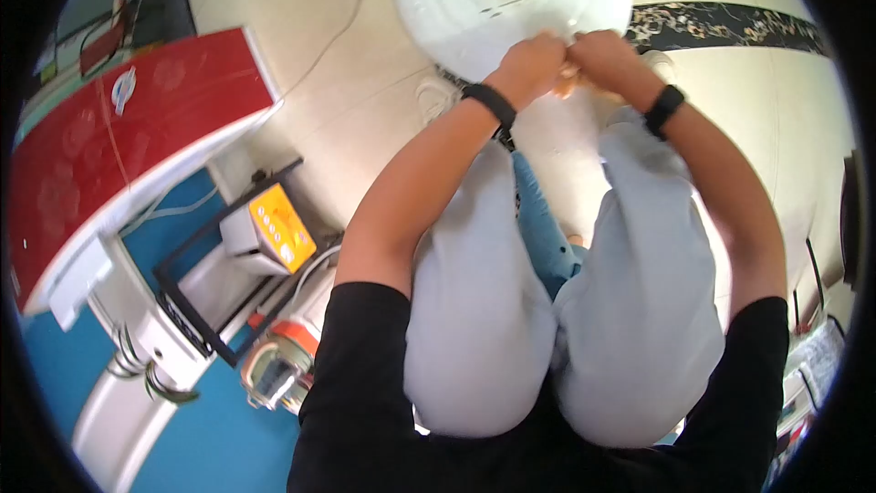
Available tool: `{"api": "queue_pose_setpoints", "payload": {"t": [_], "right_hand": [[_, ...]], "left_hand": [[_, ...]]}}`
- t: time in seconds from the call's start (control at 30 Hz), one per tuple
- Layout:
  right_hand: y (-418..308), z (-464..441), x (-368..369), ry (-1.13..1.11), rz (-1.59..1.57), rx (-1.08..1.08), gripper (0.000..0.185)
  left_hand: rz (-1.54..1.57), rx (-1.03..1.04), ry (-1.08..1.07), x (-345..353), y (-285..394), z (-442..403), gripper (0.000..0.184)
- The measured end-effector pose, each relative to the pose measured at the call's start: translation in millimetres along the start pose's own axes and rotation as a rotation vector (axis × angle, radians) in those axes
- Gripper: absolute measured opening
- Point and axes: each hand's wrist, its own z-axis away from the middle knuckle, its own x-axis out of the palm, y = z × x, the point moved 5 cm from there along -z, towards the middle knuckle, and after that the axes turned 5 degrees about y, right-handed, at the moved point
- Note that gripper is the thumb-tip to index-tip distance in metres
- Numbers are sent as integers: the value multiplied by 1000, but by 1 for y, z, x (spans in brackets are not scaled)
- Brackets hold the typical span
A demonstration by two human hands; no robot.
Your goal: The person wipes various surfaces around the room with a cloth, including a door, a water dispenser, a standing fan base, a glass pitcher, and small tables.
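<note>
My left hand (534,64) and my right hand (610,59) are close together in front of my knees, just at the near edge of a round white base (456,23). The fingers of both are curled inward. Something small and orange-brown shows between and below them, too unclear to name; it could be part of my fingers. A dark band circles each wrist. Below, between my grey-clad legs, lies a blue item (543,228) with a dark patterned edge.
A red-topped counter (173,110) stands at the left. Below it are a black metal frame (196,333), an orange and white box (281,228) and a glass jar with an orange rim (278,370). A cable runs across the tiled floor (383,137).
</note>
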Motion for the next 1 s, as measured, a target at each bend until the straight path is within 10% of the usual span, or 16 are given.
{"api": "queue_pose_setpoints", "payload": {"t": [0.37,1.0], "right_hand": [[-85,5,-189,133,-123,-276,40],[-329,-31,-246,10,-170,-641,41]], "left_hand": [[-146,154,455,-123,37,110,24],[-114,113,746,-190,8,388,19]]}}
